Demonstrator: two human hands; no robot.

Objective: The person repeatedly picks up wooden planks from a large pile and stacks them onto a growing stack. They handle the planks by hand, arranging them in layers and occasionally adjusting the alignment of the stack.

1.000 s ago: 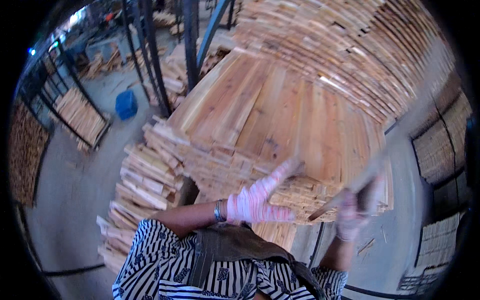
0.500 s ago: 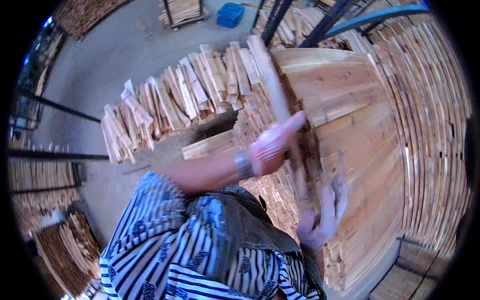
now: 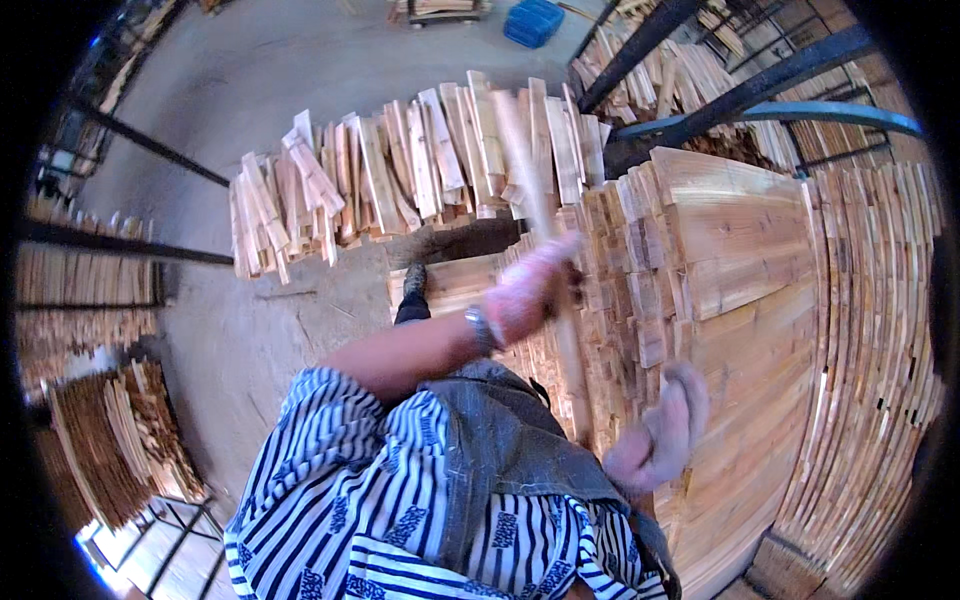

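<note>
My left hand (image 3: 530,290), in a pale pinkish glove with a watch at the wrist, is closed around a long narrow wooden board (image 3: 523,150). The board is held lengthwise, its far end blurred by motion. My right hand (image 3: 655,435), also gloved, hovers beside the stacked boards with fingers curved and apart, nothing between them. Under the hands lies a big stack of planks (image 3: 625,260), its stepped ends facing me. Wide planed panels (image 3: 740,270) cover its right part.
A row of loose boards (image 3: 390,170) lies ahead on the left. Upright stacked boards (image 3: 870,350) line the right side. Dark metal frame bars (image 3: 740,85) cross at the upper right; another bar (image 3: 140,243) is at left. A blue crate (image 3: 533,22) sits on the floor beyond.
My left hand has carried the board slightly left, away from the panels. The right hand stays apart from it, its fingers more curled. The view has shifted, and a shoe now shows at left.
</note>
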